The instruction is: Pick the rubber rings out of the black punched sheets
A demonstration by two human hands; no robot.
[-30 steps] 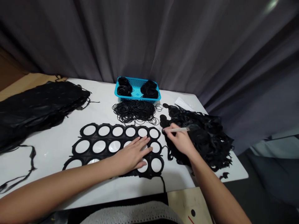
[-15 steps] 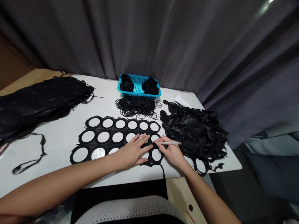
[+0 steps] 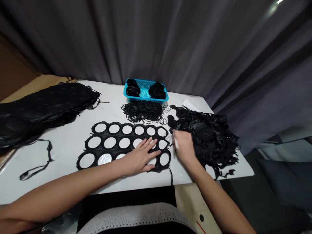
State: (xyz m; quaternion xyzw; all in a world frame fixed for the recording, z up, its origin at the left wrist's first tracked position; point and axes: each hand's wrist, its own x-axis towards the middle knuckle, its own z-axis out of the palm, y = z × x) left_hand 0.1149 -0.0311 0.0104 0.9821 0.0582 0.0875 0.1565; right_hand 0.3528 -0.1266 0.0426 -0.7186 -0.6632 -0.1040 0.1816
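Observation:
A black rubber-like sheet (image 3: 104, 135) with rows of large round holes lies flat on the white table. My left hand (image 3: 140, 157) rests on it, fingers spread, over the holes right of its middle. My right hand (image 3: 184, 148) is just off the sheet's right edge, closed around a slim white pen-like tool (image 3: 176, 143), blurred by motion. Beside its fingers, the rim of the middle row's last hole juts to the right in a point. Whether a thin strip is also pinched there, I cannot tell.
Thin black rings (image 3: 143, 112) lie heaped before a blue basket (image 3: 146, 99) holding black bundles. A pile of black scraps and discs (image 3: 209, 136) covers the table's right side. Stacked black sheets (image 3: 46, 107) lie at left, near a loose black strip (image 3: 50, 151). A grey curtain (image 3: 146, 39) hangs behind.
My right hand has moved up and to the right, off the sheet, with the white tool now tilted upright. The last middle-row rim is pulled rightward. My left hand stays in place.

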